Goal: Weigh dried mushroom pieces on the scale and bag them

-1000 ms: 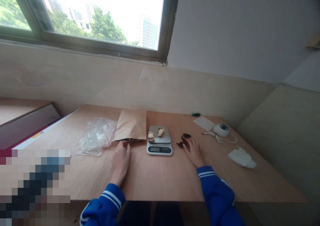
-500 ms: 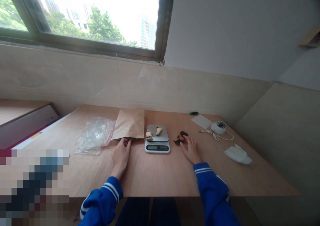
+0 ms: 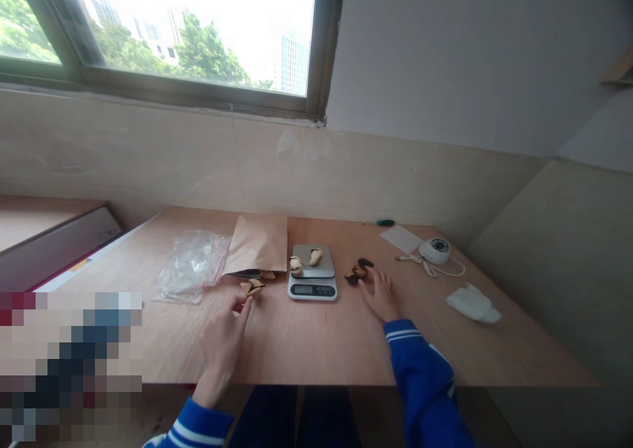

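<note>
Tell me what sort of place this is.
Likely a makeshift indoor weighing and packing station: a plain wooden table under a window, with a small digital scale, a kraft paper pouch and a clear zip bag.

Under both hands the table [image 3: 306, 342] is matt, smooth plywood; just beyond the left hand [image 3: 222, 342] lies a matt brown paper bag [image 3: 257, 253], and farther left a glossy, crinkled clear plastic bag [image 3: 190, 266]; between the hands, the scale [image 3: 312, 273] shows a brushed metal plate on pale plastic.
</note>
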{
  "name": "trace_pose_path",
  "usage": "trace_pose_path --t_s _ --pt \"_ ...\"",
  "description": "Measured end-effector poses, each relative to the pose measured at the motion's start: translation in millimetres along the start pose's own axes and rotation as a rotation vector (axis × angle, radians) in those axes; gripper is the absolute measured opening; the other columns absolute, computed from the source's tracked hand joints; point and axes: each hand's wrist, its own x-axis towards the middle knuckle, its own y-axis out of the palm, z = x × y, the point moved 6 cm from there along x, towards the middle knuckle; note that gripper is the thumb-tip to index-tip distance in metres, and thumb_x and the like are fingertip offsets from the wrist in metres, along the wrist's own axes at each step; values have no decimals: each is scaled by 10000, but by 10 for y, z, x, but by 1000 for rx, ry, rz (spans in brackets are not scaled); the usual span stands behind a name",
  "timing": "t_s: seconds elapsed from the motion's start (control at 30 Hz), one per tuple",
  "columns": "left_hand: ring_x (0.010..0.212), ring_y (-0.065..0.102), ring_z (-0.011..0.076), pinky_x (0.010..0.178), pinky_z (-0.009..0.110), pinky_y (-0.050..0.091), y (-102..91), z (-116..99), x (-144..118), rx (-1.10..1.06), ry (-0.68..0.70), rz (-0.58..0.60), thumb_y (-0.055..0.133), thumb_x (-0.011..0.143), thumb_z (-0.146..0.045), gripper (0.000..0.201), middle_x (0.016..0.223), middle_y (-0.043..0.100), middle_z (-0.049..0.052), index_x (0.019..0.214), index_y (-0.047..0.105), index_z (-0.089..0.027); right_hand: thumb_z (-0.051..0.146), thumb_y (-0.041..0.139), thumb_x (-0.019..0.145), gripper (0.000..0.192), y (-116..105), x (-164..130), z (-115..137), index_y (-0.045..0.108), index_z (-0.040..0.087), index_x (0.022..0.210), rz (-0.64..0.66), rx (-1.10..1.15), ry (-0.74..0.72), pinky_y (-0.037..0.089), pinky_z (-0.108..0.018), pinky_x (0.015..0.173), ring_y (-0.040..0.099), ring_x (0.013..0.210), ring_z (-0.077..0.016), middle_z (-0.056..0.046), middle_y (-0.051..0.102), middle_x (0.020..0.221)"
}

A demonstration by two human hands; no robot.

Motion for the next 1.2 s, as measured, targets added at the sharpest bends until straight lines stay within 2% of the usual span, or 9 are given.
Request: trace_pose_path --t_s 0.1,0.2,0.43,0.57,0.83,0.9,1.07,1.13,1.2 --pt "682 620 235 544 272 301 -61 -110 -178 58 -16 18 464 838 -501 282 734 689 11 872 648 -291 440 444 851 445 9 0 -12 488 186 1214 14 4 15 374 -453 863 481 1061 -296 -128 559 1157" --pt "626 611 208 527 258 283 3 -389 -354 44 72 59 480 838 -493 260 695 677 3 859 646 -295 437 443 849 439 10 0 -23 486 194 1213 3 14 19 375 -456 862 482 1064 -296 -130 553 1162" --pt "757 636 172 605 253 353 551 -1214 -375 -165 439 161 442 887 -402 250 844 700 19 843 622 -234 451 439 846 434 10 6 -61 502 194 1191 -35 28 28 381 -458 851 496 1027 -302 -135 569 1127" --pt "791 643 180 600 254 356 840 -1466 -186 -106 504 230 413 903 -351 257 858 698 43 849 616 -203 450 428 851 429 13 13 -82 507 198 1189 -61 39 28 387 -450 836 503 1013 -297 -137 573 1114" --pt "833 651 221 646 281 422 1013 -1459 72 57 438 253 346 928 -327 314 917 685 113 953 619 -173 455 427 853 428 15 29 -103 510 187 1177 -44 98 53 380 -453 857 502 1030 -292 -136 577 1131" --pt "872 637 220 705 299 451 970 -1432 60 -18 488 164 338 929 -317 315 945 664 115 1017 604 -171 453 425 856 423 7 31 -105 512 185 1172 -54 108 51 382 -449 855 504 1030 -289 -138 583 1113" --pt "1124 499 280 950 437 410 746 -1222 83 -237 518 -262 406 882 -251 357 1156 529 176 1199 486 -107 455 425 855 415 7 29 -123 514 192 1163 -69 115 44 387 -440 856 511 1021 -276 -129 587 1102" --pt "1172 467 286 984 466 393 783 -1140 153 -279 499 -271 395 874 -212 382 1200 508 184 1235 453 -99 458 431 853 420 16 27 -129 510 192 1168 -65 114 38 385 -443 858 509 1022 -278 -129 585 1109" --pt "1197 463 267 999 446 400 878 -1114 223 -315 519 -202 368 881 -194 395 1238 499 179 1261 436 -107 458 434 853 421 22 26 -136 509 190 1169 -66 113 35 385 -443 854 509 1017 -280 -132 587 1101"
